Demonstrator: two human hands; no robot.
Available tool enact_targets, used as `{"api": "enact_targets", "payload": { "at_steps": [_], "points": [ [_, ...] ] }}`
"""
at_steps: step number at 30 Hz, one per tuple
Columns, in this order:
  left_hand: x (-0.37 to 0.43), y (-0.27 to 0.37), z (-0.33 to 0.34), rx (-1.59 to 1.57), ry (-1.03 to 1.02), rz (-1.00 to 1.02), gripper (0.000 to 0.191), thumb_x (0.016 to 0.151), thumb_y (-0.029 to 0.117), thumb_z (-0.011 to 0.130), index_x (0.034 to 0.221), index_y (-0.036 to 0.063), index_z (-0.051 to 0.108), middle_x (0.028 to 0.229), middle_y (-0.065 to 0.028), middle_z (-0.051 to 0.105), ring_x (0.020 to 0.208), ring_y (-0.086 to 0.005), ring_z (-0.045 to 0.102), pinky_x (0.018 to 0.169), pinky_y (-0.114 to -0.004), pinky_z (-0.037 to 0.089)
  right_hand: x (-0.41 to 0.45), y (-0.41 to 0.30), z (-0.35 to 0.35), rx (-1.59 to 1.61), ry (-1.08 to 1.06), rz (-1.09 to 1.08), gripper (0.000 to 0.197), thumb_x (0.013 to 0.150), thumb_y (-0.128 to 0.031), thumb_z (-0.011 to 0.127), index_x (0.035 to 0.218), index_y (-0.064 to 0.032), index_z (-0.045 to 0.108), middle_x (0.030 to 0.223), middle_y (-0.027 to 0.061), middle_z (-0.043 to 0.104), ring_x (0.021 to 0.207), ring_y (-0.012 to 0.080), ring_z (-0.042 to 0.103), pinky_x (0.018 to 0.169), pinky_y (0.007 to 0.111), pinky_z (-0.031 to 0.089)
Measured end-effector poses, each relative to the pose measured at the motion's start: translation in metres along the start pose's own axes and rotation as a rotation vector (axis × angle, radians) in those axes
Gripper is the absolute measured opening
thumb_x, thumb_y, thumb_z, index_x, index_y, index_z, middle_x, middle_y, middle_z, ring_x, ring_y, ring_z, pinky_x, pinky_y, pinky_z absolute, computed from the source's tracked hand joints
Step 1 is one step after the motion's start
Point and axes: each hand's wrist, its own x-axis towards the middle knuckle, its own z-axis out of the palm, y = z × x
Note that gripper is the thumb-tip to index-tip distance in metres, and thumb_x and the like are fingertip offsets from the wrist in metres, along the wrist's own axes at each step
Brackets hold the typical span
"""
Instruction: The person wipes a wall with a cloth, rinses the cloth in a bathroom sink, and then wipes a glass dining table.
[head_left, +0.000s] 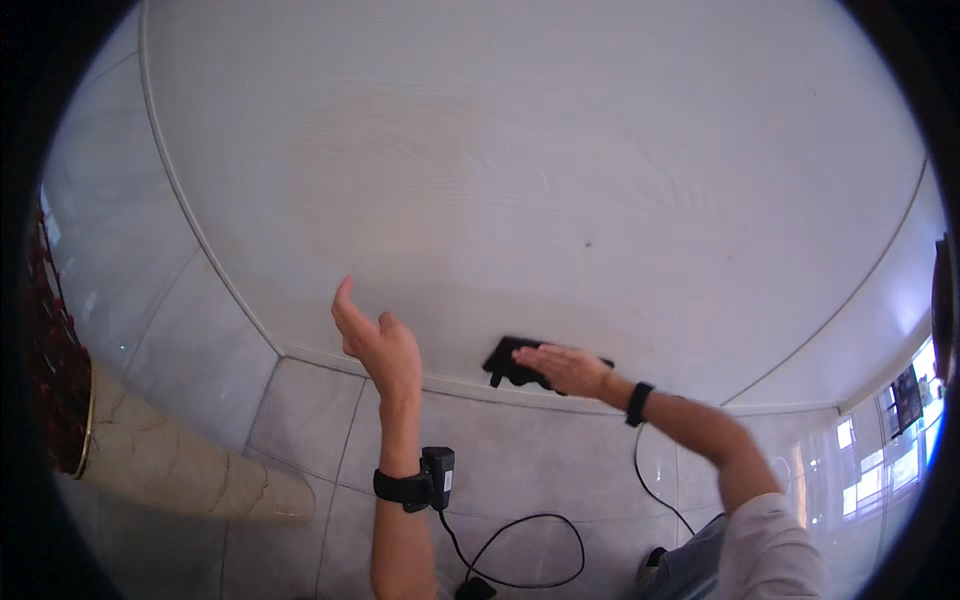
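A black cloth lies flat against the lower part of a pale panel, which looks like a wall or door. My right hand presses on that cloth with its fingers stretched to the left. Raised before the panel, my left hand holds nothing, its fingers bent and pointing up. Each wrist wears a black strap; the left strap carries a small black device with a cable. A small dark mark shows on the panel above my right hand.
Grey floor tiles run below the panel. At the left stands a marble-look vase with dark red stems, beside a tiled wall. A black cable loops near my left forearm. Bright windows reflect at the right.
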Motion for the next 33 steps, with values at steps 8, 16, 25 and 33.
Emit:
{"api": "enact_targets", "payload": {
  "at_steps": [8, 16, 25, 33],
  "points": [
    [-0.038, -0.016, 0.012, -0.012, -0.032, 0.174, 0.062, 0.077, -0.013, 0.041, 0.138, -0.0046, 0.034, 0.15, -0.0248, 0.025, 0.14, -0.04, 0.025, 0.11, -0.041, 0.033, 0.047, 0.296, -0.296, -0.351, 0.732, 1.003, 0.063, 0.091, -0.027, 0.046, 0.142, 0.0057, 0.029, 0.151, 0.0238, 0.022, 0.142, 0.0368, 0.019, 0.118, 0.044, 0.013],
    [-0.019, 0.018, -0.022, -0.085, 0.001, 0.016, 0.058, 0.078, -0.01, 0.039, 0.136, -0.0056, 0.039, 0.143, -0.0226, 0.038, 0.135, -0.0358, 0.035, 0.112, -0.04, 0.028, 0.15, 0.118, -0.162, 0.091, 0.549, 0.333, 0.064, 0.084, -0.032, 0.05, 0.139, 0.0001, 0.043, 0.151, 0.0161, 0.032, 0.143, 0.0279, 0.024, 0.119, 0.039, 0.014],
    [-0.015, 0.067, -0.039, 0.076, 0.128, 0.142, 0.055, 0.079, -0.009, 0.041, 0.134, -0.0068, 0.038, 0.141, -0.0263, 0.038, 0.133, -0.0404, 0.035, 0.11, -0.048, 0.028, 0.058, -0.004, -0.002, -0.134, 0.016, -0.156, 0.061, 0.096, -0.028, 0.034, 0.15, -0.0047, 0.018, 0.159, 0.0031, 0.014, 0.146, 0.0152, 0.011, 0.12, 0.033, 0.005],
    [-0.01, 0.047, -0.024, 0.011, 0.159, -0.023, 0.061, 0.08, -0.008, 0.043, 0.14, -0.007, 0.03, 0.145, -0.0278, 0.032, 0.137, -0.041, 0.029, 0.112, -0.049, 0.022, 0.179, 0.293, -0.285, -0.238, 0.823, 0.652, 0.072, 0.082, -0.035, 0.059, 0.138, 0.0052, 0.04, 0.147, 0.0236, 0.036, 0.141, 0.0337, 0.027, 0.116, 0.041, 0.021]
  ]
}}
